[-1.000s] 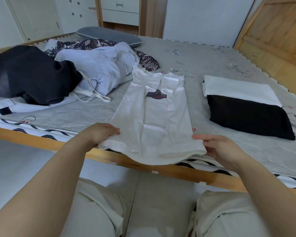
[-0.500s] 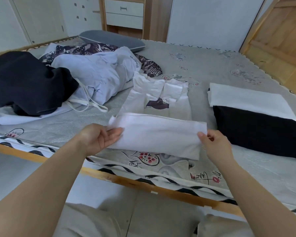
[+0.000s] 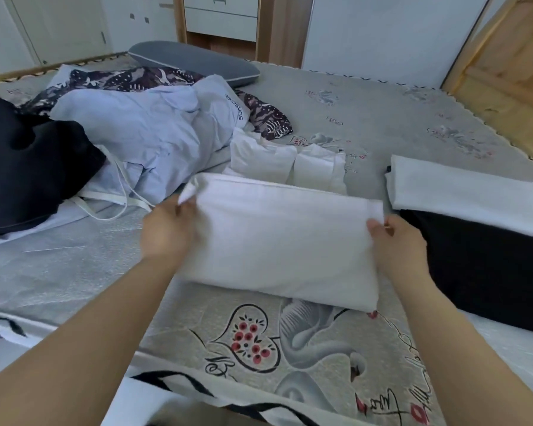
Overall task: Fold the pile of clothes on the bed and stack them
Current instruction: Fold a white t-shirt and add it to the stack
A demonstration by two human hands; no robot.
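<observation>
A white shirt (image 3: 283,238) lies on the bed in front of me, its lower half doubled up over its middle. My left hand (image 3: 166,232) pinches the folded hem at its left corner. My right hand (image 3: 397,244) pinches the right corner. The shirt's shoulders and sleeves (image 3: 286,162) still show beyond the fold. To the right sits a stack of folded clothes, a white piece (image 3: 462,195) on a black piece (image 3: 486,272). An unfolded pile at the left holds a pale lavender garment (image 3: 154,130), a black garment (image 3: 25,167) and a dark patterned one (image 3: 130,79).
The grey patterned mattress (image 3: 382,118) stretches far back. A grey pillow (image 3: 194,64) lies at its far edge. A wooden panel (image 3: 511,63) stands at the right, and a drawer unit (image 3: 222,16) is behind the bed.
Both hands lifted the shirt's hem from the bed's near edge and carried it away from me over the shirt, covering the printed chest. The view moved closer to the bed.
</observation>
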